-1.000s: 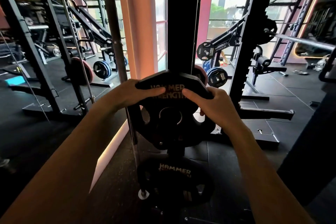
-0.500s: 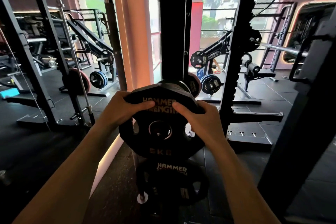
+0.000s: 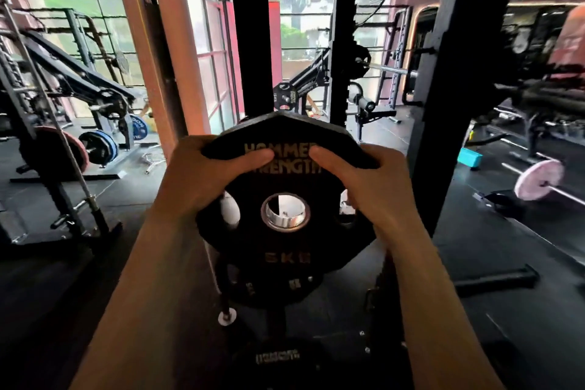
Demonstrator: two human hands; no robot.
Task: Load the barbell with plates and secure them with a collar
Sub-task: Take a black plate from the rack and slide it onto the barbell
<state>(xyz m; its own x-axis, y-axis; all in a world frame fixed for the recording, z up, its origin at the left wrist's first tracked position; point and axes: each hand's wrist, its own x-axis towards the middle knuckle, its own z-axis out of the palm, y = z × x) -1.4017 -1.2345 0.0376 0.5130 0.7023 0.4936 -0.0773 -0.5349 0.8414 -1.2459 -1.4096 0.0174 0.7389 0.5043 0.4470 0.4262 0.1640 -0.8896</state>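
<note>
Our left hand (image 3: 202,180) grips the upper left edge of the black plate (image 3: 286,250), thumb laid flat across its face and fingers curled behind the rim, out of sight. We hold the plate upright in mid-air in front of us, above the rack's lower stored plate (image 3: 278,356), clear of any peg as far as we can tell. It is marked 5 KG, so we judge it moderately heavy, rigid, and coated in something rubbery that should not slip; the cut-out grip holes (image 3: 229,210) on each side of the steel-lined centre hole (image 3: 285,212) look like the surest places to hold, and the rim serves too. Our right hand (image 3: 368,182) mirrors the left on the upper right edge, thumb on the lettering.

We cannot pick out which barbell we are loading: a bar (image 3: 384,68) rests on the rack beyond, and a pink-plated bar (image 3: 538,184) lies on the floor at far right. No collar shows. The right side is badly smeared.
</note>
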